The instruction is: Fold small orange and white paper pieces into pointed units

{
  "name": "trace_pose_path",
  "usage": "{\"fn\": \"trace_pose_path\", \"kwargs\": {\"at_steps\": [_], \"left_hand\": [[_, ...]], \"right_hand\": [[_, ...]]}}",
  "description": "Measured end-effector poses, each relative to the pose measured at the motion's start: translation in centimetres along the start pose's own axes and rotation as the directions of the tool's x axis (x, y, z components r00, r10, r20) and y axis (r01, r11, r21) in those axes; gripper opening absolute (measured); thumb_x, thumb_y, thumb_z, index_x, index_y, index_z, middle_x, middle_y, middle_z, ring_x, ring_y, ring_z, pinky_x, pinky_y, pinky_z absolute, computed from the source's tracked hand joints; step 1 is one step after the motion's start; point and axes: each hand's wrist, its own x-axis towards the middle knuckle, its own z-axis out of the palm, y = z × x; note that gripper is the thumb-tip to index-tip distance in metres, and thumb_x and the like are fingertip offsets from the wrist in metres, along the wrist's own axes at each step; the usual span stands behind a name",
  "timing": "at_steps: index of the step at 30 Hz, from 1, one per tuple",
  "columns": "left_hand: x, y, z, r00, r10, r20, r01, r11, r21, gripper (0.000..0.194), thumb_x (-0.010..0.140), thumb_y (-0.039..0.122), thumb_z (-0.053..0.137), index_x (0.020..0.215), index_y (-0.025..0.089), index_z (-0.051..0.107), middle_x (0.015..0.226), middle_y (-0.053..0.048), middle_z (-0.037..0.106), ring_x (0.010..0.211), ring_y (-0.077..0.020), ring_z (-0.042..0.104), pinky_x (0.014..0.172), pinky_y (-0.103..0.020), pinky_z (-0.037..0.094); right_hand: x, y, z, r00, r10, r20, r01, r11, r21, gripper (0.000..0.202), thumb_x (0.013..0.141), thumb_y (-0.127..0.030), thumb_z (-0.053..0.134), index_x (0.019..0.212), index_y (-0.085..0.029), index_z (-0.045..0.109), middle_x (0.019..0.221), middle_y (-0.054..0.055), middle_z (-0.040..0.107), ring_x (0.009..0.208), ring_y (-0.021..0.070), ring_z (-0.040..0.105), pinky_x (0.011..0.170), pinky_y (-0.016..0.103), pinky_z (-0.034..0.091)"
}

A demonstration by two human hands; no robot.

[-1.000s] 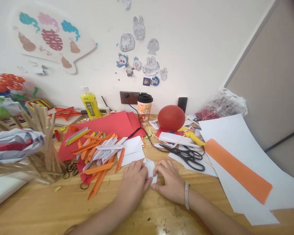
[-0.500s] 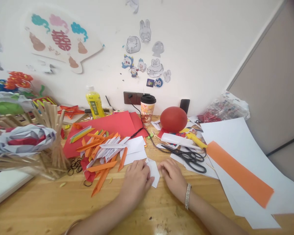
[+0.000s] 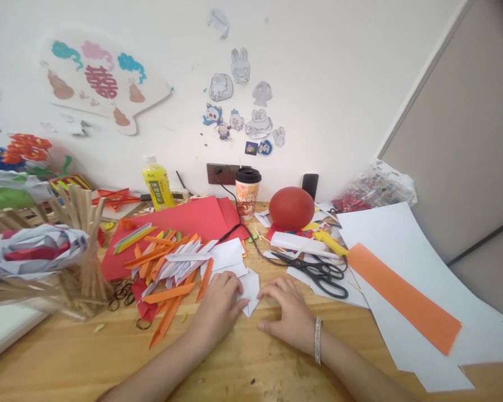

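A small folded piece of white paper (image 3: 250, 290) with a pointed lower end lies on the wooden table between my hands. My left hand (image 3: 218, 301) is at its left side, with curled fingers on the paper and the thumb at the lower edge, holding it. To the right, my right hand (image 3: 289, 312) is open, thumb and fingers spread apart and nothing in them. Its fingertips are close to the paper's right edge. Just behind the folded piece are flat white papers (image 3: 228, 254). Left of my left hand is a heap of folded orange and white paper strips (image 3: 171, 265).
Black scissors (image 3: 318, 273) and a yellow glue gun (image 3: 331, 241) lie to the right, beside large white sheets (image 3: 385, 234) and an orange strip (image 3: 402, 298). A lidded cup (image 3: 247, 195), a yellow bottle (image 3: 157, 184) and a red balloon (image 3: 291, 207) line the back. Wooden sticks (image 3: 94, 240) stand left.
My right hand has opened, its thumb parting from the fingers. My left thumb has shifted off the middle of the folded paper toward its lower left edge. The view has shifted slightly.
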Motion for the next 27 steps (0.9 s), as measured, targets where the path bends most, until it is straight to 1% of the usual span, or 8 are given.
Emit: {"fn": "trace_pose_path", "kwargs": {"at_steps": [5,9,12,14,17,20,25,27], "left_hand": [[0.0,0.3,0.2,1.000,0.001,-0.001,-0.001,0.999,0.055,0.017,0.070,0.022,0.066,0.076,0.019,0.050,0.088,-0.005,0.055,0.082,-0.0239,0.050,0.071,-0.039,0.045],[0.1,0.0,0.2,0.997,0.047,-0.053,-0.047,0.999,0.005,0.007,0.082,0.025,0.050,0.081,0.019,0.054,0.090,-0.007,0.059,0.085,-0.0235,0.055,0.074,-0.041,0.048],[0.4,-1.2,-0.2,0.983,0.164,-0.087,-0.167,0.986,-0.023,0.021,0.086,0.021,0.041,0.098,0.020,0.058,0.109,-0.009,0.062,0.106,-0.0241,0.055,0.089,-0.044,0.046],[0.6,-2.1,-0.3,0.970,0.237,-0.051,-0.238,0.971,-0.011,0.030,0.087,0.018,0.039,0.110,0.021,0.057,0.119,-0.008,0.060,0.116,-0.0230,0.051,0.095,-0.044,0.043],[0.7,-2.8,-0.4,0.951,0.309,0.007,-0.309,0.951,0.024,0.034,0.087,0.016,0.039,0.114,0.024,0.057,0.117,-0.006,0.063,0.111,-0.0214,0.056,0.093,-0.042,0.045],[0.5,-2.7,-0.5,0.933,0.358,-0.037,-0.354,0.931,0.092,0.028,0.089,0.019,0.040,0.107,0.022,0.061,0.108,-0.008,0.066,0.102,-0.0216,0.059,0.089,-0.039,0.048],[0.1,-2.0,-0.9,0.901,0.435,-0.006,-0.430,0.893,0.136,0.029,0.095,0.023,0.033,0.091,0.019,0.061,0.090,-0.007,0.064,0.087,-0.0188,0.059,0.079,-0.033,0.050],[-0.1,-1.9,-1.1,0.890,0.456,0.025,-0.455,0.881,0.129,0.029,0.095,0.021,0.031,0.090,0.019,0.060,0.086,-0.006,0.062,0.085,-0.0181,0.057,0.077,-0.031,0.050]], "right_hand": [[0.1,0.4,0.9,0.994,0.029,-0.103,-0.030,1.000,-0.007,0.030,0.064,-0.023,0.073,0.089,-0.022,0.057,0.090,0.000,0.054,0.089,0.0198,0.048,0.080,0.033,0.037],[0.2,0.7,1.3,0.990,0.039,-0.136,-0.048,0.997,-0.063,0.032,0.062,-0.023,0.073,0.089,-0.022,0.055,0.092,0.001,0.054,0.089,0.0211,0.047,0.079,0.033,0.037],[0.2,0.8,0.6,0.995,0.009,-0.101,-0.012,0.999,-0.032,0.031,0.063,-0.017,0.068,0.090,-0.022,0.054,0.089,0.000,0.054,0.089,0.0203,0.048,0.079,0.033,0.038],[0.2,0.9,-0.2,0.998,-0.028,-0.052,0.028,1.000,0.010,0.034,0.063,-0.012,0.065,0.094,-0.022,0.053,0.090,0.000,0.055,0.090,0.0198,0.048,0.080,0.032,0.038],[0.2,1.2,-1.5,0.999,-0.035,-0.020,0.036,0.999,0.026,0.036,0.065,-0.009,0.061,0.097,-0.022,0.052,0.095,0.001,0.057,0.094,0.0197,0.050,0.082,0.032,0.039],[0.4,1.5,-2.3,0.998,-0.040,-0.048,0.037,0.997,-0.063,0.032,0.067,-0.010,0.062,0.096,-0.021,0.054,0.098,0.003,0.059,0.094,0.0211,0.050,0.081,0.033,0.041],[0.6,2.0,-2.4,0.953,-0.298,0.045,0.299,0.914,-0.275,0.010,0.079,-0.011,0.056,0.082,-0.020,0.060,0.090,0.004,0.064,0.087,0.0201,0.052,0.079,0.034,0.041],[0.7,2.2,-2.3,0.937,-0.341,0.076,0.347,0.881,-0.321,0.006,0.081,-0.016,0.058,0.081,-0.020,0.061,0.090,0.005,0.065,0.085,0.0200,0.053,0.078,0.034,0.041]]}}
